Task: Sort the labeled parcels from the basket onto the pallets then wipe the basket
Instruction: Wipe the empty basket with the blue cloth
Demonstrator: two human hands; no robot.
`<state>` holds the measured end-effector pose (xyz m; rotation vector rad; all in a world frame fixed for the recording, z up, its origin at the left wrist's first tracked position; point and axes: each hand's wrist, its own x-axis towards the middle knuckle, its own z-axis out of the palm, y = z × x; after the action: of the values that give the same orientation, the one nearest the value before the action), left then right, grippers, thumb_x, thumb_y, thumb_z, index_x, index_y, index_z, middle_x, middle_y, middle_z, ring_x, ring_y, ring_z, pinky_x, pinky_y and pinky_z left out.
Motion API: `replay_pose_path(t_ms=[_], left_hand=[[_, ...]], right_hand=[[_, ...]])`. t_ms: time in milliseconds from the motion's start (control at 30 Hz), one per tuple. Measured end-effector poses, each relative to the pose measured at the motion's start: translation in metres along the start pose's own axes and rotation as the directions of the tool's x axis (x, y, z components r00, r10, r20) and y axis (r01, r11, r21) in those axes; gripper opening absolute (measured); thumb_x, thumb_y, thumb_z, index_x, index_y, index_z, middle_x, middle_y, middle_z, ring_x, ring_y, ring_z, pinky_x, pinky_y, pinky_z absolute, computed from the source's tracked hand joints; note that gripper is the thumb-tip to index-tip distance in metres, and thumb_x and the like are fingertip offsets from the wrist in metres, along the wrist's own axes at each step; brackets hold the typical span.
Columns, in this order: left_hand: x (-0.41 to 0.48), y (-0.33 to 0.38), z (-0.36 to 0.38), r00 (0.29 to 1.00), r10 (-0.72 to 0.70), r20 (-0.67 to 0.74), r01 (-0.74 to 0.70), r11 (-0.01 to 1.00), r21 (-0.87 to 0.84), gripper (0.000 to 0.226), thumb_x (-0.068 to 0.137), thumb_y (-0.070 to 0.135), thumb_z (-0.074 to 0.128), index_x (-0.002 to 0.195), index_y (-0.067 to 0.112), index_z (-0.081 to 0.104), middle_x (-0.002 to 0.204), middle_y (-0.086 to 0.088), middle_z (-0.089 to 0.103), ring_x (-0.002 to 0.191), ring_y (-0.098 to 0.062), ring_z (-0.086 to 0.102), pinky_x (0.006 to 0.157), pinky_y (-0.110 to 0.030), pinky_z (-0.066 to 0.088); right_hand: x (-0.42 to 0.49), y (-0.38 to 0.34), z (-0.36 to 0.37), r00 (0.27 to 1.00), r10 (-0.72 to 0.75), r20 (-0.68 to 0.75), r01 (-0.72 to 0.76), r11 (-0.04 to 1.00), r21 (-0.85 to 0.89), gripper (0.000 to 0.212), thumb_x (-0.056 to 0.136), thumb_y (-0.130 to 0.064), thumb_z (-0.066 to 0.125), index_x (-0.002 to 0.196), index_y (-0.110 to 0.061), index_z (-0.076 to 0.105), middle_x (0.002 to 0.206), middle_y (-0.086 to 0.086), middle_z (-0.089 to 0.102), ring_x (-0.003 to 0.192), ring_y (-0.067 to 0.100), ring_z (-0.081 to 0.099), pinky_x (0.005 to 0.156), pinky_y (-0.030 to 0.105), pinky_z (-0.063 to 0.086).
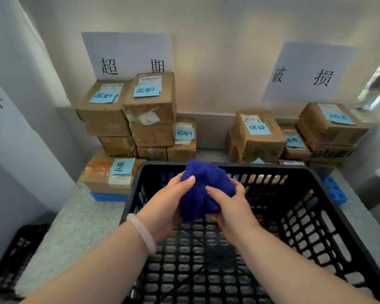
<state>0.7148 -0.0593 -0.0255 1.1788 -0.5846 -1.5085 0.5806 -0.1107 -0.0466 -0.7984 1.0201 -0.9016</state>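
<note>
Gripping blue cloth [204, 189] with both hands: left hand [167, 207] fingers curled round left side, right hand [228, 205] clamped on lower right fold. Cloth bunched, held above black basket [272, 166], apparently clear of mesh. No parcels visible inside basket; sorting judged complete, wiping step in hand. Recommended: flatten cloth into pad, wipe bottom mesh first, then walls and rim; steady rim with free hand. Labeled parcels [149, 110] stacked on blue pallets [336, 190] beyond basket, against wall.

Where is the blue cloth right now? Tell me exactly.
The blue cloth is at centre of the head view, bunched between the left hand and right hand, over the far end of the black basket.
</note>
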Motion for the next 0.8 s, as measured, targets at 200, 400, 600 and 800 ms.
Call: replay_pose_path(t_ms=[200,400,600,800], left_hand=[[-0.015,0.013,-0.054,0.866,0.469,-0.171,-0.252,0.707,0.661,0.055,0.096,0.033,0.057,0.147,0.034,0.036,0.143,0.016,0.045,0.132,0.001,0.039,0.106,-0.018,0.034],[-0.014,-0.003,-0.083,0.879,0.355,-0.319,-0.072,0.76,0.646,0.065,0.1,0.044,0.037,0.155,0.033,0.006,0.16,0.012,0.018,0.141,0.003,0.015,0.113,-0.021,0.011],[-0.015,-0.015,-0.082,0.858,0.437,-0.27,-0.038,0.579,0.815,0.081,0.082,0.068,0.023,0.152,0.04,-0.006,0.16,0.018,0.013,0.143,0.003,0.013,0.115,-0.022,0.014],[-0.016,-0.016,-0.083,0.86,0.423,-0.286,-0.013,0.579,0.815,0.083,0.078,0.073,0.019,0.15,0.044,-0.009,0.158,0.024,0.012,0.142,0.005,0.013,0.113,-0.02,0.013]], right_hand=[[0.017,-0.019,0.022,0.919,-0.39,-0.065,0.32,0.83,-0.456,0.049,0.083,-0.026,0.078,0.116,-0.039,0.044,0.108,-0.023,0.052,0.095,-0.003,0.055,0.089,0.019,0.048],[0.069,-0.018,0.066,0.742,-0.556,0.376,0.596,0.29,-0.749,0.049,0.088,-0.022,0.07,0.133,-0.019,0.054,0.126,-0.004,0.05,0.115,0.005,0.043,0.099,0.008,0.029],[0.098,0.036,0.121,0.761,-0.091,0.642,0.623,-0.175,-0.763,0.058,0.094,-0.032,0.052,0.148,-0.043,0.034,0.158,0.004,0.028,0.146,0.034,0.017,0.12,0.049,0.003],[0.116,0.016,0.095,0.742,-0.132,0.658,0.604,-0.297,-0.74,0.06,0.093,-0.023,0.049,0.149,-0.037,0.034,0.135,0.002,0.047,0.123,0.028,0.046,0.115,0.049,0.021]])
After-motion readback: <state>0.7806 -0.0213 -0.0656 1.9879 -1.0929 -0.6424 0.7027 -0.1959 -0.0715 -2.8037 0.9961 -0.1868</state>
